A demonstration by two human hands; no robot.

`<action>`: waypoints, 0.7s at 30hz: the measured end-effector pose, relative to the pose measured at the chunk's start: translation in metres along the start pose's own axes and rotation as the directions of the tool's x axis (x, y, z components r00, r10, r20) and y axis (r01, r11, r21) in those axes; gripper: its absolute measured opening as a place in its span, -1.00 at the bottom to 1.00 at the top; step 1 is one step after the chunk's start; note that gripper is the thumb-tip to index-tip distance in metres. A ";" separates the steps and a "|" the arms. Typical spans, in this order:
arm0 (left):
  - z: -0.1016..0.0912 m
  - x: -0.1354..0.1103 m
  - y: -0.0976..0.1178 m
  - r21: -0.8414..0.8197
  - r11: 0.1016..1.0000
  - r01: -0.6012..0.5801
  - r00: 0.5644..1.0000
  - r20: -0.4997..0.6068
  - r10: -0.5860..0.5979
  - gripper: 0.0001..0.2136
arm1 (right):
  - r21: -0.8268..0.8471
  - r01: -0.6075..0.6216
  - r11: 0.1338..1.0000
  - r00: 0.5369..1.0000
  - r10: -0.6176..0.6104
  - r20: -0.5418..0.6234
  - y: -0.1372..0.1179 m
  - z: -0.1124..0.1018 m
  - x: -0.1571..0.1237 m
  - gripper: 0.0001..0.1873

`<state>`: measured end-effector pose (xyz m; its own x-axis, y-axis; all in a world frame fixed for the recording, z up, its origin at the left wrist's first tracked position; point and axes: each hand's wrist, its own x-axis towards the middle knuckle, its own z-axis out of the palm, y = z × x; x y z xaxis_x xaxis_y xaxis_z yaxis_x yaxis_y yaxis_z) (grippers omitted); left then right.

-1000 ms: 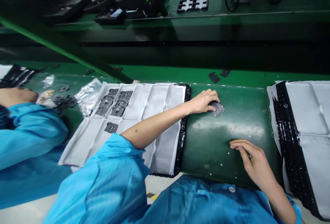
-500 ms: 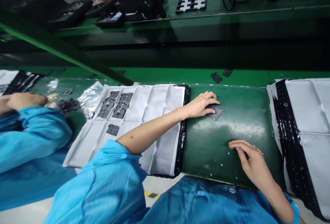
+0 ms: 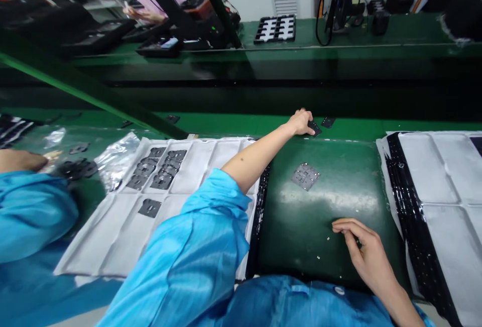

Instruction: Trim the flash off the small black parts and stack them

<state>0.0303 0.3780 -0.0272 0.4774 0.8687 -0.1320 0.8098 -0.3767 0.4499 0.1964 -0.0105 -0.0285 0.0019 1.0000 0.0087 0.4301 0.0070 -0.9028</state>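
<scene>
My left hand reaches far forward onto the green belt, fingers curled over a small dark flat part. A second dark part lies just to its right. A grey perforated square plate lies alone on the dark green mat. My right hand rests low on the mat, its fingers loosely curled with nothing seen in them.
A white compartment tray with several dark parts lies left of the mat. Another white tray over black film is at the right. A co-worker's blue sleeve fills the left. A black tray sits on the far bench.
My left hand let go of the grey perforated plate on the mat and stretched forward to the dark part on the belt. The right hand stayed in place.
</scene>
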 end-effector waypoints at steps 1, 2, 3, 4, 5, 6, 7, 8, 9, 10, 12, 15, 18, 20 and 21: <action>0.001 0.001 0.000 -0.011 1.000 0.007 1.000 0.002 -0.007 -0.50 | -0.004 0.002 1.000 1.000 -0.002 -0.006 0.001 0.000 0.000 -0.70; 0.002 0.001 0.001 -0.024 1.000 0.015 1.000 0.002 -0.015 -0.52 | -0.008 0.005 1.000 1.000 -0.005 -0.013 0.002 0.001 -0.001 -0.70; 0.003 0.001 0.002 -0.040 0.999 0.024 1.000 -0.001 -0.024 -0.52 | -0.012 0.009 1.000 1.000 -0.010 -0.021 0.002 0.001 0.000 -0.70; 0.003 0.000 0.003 -0.058 0.998 0.034 0.999 -0.006 -0.034 -0.52 | -0.015 0.015 1.000 0.999 -0.016 -0.028 0.002 0.001 0.000 -0.70; 0.003 -0.001 0.005 -0.079 0.996 0.044 0.999 -0.014 -0.045 -0.52 | -0.015 0.022 1.000 0.999 -0.022 -0.036 0.001 0.001 0.000 -0.71; 0.002 -0.002 0.008 -0.101 0.993 0.053 0.998 -0.023 -0.056 -0.52 | -0.013 0.030 0.999 0.999 -0.030 -0.045 0.000 0.001 0.000 -0.71; 0.002 -0.004 0.011 -0.124 0.991 0.058 0.997 -0.035 -0.063 -0.53 | -0.009 0.039 0.999 0.998 -0.040 -0.056 -0.001 0.001 0.000 -0.71; 0.001 -0.007 0.016 -0.149 0.987 0.056 0.997 -0.049 -0.064 -0.55 | -0.002 0.048 0.999 0.996 -0.048 -0.070 -0.003 0.001 0.000 -0.72; -0.001 -0.012 0.022 -0.174 0.984 0.043 0.996 -0.063 -0.055 -0.60 | 0.008 0.053 0.999 0.995 -0.052 -0.087 -0.004 0.000 -0.001 -0.72; -0.002 -0.018 0.030 -0.199 0.980 0.019 0.997 -0.075 -0.034 -0.66 | 0.021 0.052 0.998 0.993 -0.049 -0.106 -0.006 0.000 -0.002 -0.73; -0.005 -0.039 0.048 -0.245 0.967 -0.063 0.995 -0.090 0.042 -0.80 | 0.061 0.020 0.998 0.988 -0.010 -0.155 -0.007 -0.001 -0.003 -0.75; -0.006 -0.092 0.080 -0.308 0.911 -0.274 0.962 -0.098 0.256 -0.89 | 0.256 -0.076 0.964 0.967 0.133 -0.217 -0.007 -0.002 -0.001 -0.73; -0.002 -0.159 0.109 -0.402 0.659 -0.635 0.745 -0.093 0.661 -0.84 | 0.591 -0.118 0.798 0.957 0.251 -0.148 -0.008 -0.005 0.006 -0.52; 0.003 -0.196 0.121 -0.435 0.570 -0.698 0.661 -0.085 0.745 -0.78 | 0.718 -0.145 0.680 0.967 0.250 -0.041 -0.011 -0.008 0.011 -0.43; 0.005 -0.209 0.125 -0.443 0.546 -0.711 0.640 -0.085 0.764 -0.77 | 0.742 -0.160 0.651 0.971 0.237 0.002 -0.013 -0.009 0.012 -0.42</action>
<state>0.0332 0.1476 0.0526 0.8949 0.2952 0.3347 -0.0485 -0.6813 0.7304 0.1991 0.0015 -0.0121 0.1021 0.9731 -0.2065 -0.3902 -0.1518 -0.9081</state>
